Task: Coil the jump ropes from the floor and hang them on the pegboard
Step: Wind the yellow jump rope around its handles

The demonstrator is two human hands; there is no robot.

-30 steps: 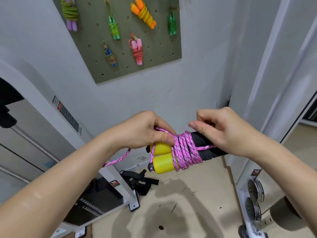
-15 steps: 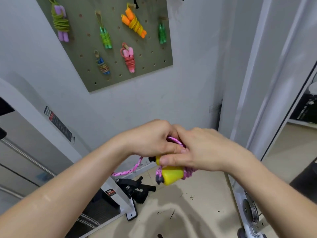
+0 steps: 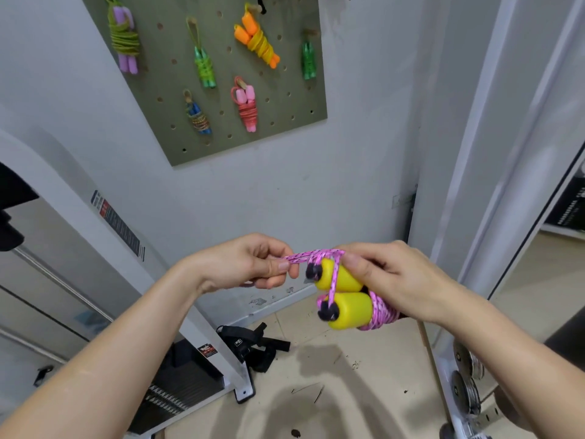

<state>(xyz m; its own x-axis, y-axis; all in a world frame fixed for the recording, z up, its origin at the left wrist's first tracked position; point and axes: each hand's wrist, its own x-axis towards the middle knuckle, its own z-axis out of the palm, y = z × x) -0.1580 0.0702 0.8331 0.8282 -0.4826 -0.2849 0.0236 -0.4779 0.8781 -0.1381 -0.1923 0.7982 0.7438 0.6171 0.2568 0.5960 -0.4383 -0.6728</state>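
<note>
A jump rope with two yellow-capped handles and pink braided cord wound round them is held at chest height. My right hand grips the bundle from the right, thumb on the upper handle. My left hand pinches a doubled loop of the pink cord and holds it stretched to the left of the handles. The olive pegboard hangs on the wall above, carrying several coiled ropes, among them an orange one and a pink one.
A white gym machine frame slants down at the left, with black straps on the tiled floor at its foot. A white column and weight plates stand at the right.
The hands have come apart. The left one has drawn a loop of pink cord out to the left, and the bundle has turned so its yellow ends face me.
</note>
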